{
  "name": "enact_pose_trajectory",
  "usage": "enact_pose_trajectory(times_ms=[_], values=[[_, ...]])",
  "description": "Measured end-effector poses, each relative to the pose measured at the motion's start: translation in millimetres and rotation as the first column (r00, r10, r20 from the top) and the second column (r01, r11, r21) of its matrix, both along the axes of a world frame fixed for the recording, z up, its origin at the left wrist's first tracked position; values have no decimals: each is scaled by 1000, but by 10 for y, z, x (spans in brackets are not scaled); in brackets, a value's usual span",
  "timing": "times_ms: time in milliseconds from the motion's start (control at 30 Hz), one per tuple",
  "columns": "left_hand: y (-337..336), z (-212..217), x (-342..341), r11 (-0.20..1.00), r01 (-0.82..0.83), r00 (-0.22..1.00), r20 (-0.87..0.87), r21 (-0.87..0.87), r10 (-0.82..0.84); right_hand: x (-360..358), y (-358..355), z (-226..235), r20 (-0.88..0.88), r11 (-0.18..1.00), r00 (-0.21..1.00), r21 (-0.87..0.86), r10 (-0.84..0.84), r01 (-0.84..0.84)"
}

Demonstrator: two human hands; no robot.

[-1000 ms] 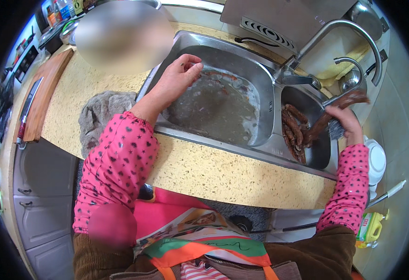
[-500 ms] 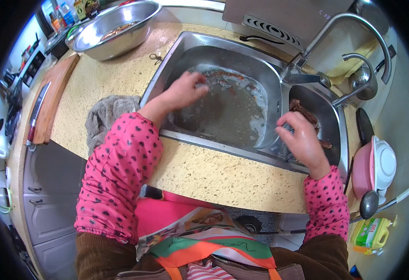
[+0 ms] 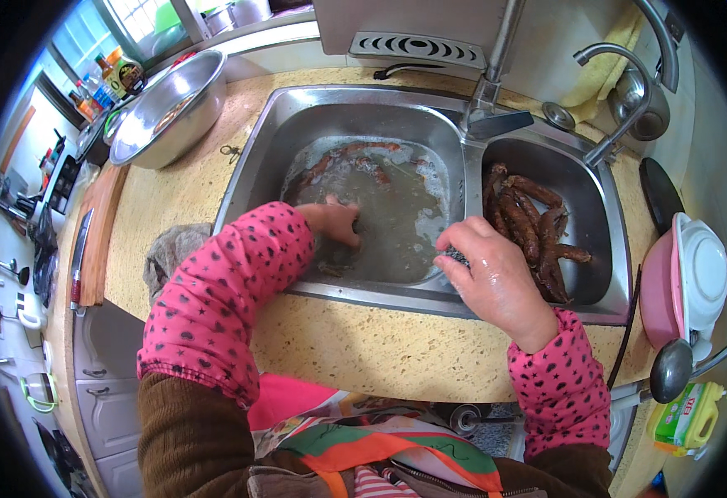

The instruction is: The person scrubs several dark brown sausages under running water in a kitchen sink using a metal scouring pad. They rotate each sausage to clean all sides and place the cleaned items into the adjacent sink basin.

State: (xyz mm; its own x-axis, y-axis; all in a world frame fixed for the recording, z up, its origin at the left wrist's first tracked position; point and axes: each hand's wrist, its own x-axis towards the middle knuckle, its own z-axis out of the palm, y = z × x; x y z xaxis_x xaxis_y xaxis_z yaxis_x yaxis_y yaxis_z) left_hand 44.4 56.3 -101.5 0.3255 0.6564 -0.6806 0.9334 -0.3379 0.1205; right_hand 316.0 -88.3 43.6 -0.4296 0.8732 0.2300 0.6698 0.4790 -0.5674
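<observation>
We see the left hand [image 3: 334, 220] lowered into the murky water of the left stainless-steel sink basin [image 3: 297, 124], fingers curled down near its front edge; what they pinch we cannot tell. The right hand [image 3: 492, 278] hangs over the divider's front end, fingers closed narrowly around a small dark scrubbing pad [image 3: 455, 256] (only its edge shows). Reddish-brown dried sausages [image 3: 533, 228] lie heaped in the right basin, with a few more floating at the left basin's back edge. A yellow-green labelled plastic bottle [image 3: 683, 415] stands at the counter's front right corner.
</observation>
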Motion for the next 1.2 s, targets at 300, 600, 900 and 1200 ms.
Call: enact_pose_trajectory(times_ms=[300, 600, 900, 1200], values=[[-83, 7, 321, 916, -346, 801, 445, -202, 401, 27, 3, -9, -13, 999, 999, -6, 32, -32], [-70, 209, 247, 869, -116, 663, 615, -480, 428, 65, 78, -90, -49, 1000, 999, -13, 10, -11], [-485, 1123, -89, 803, -360, 249, 781, -474, 573, 156, 195, -163, -137, 1000, 990, -14, -18, 16], [-832, 1586, -158, 785, -420, -119, 885, -455, 450, 171, 305, -145, -146, 985, 986, -166, -79, 54]])
